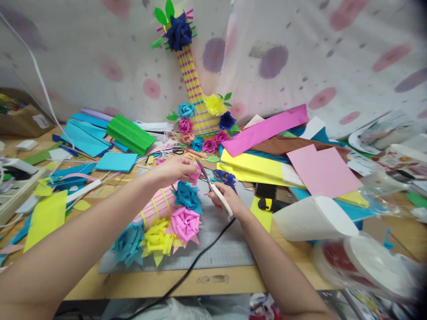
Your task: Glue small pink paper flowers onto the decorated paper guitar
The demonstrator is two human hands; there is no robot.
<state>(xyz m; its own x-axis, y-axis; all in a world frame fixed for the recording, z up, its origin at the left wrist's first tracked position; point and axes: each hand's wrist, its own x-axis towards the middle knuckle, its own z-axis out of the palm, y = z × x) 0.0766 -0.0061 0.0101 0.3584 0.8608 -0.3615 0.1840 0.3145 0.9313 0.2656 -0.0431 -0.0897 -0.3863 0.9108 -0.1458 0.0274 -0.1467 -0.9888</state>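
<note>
My left hand [178,170] pinches a small pink paper piece [195,174] above the grey cutting mat [216,240]. My right hand [224,198] is closed round white-handled scissors [215,189], whose blades point up-left and meet the pink piece. Just below my hands lies a pink-and-yellow paper guitar body [156,206] with a blue flower [187,195], a pink flower [185,223], a yellow flower [156,238] and a light blue flower [128,242] on it.
A finished paper guitar [196,104] with flowers leans upright against the spotted cloth at the back. Stacks of coloured paper sheets [263,129] cover the table left and right. A black cable [187,271] runs across the mat. A tape roll [353,262] sits front right.
</note>
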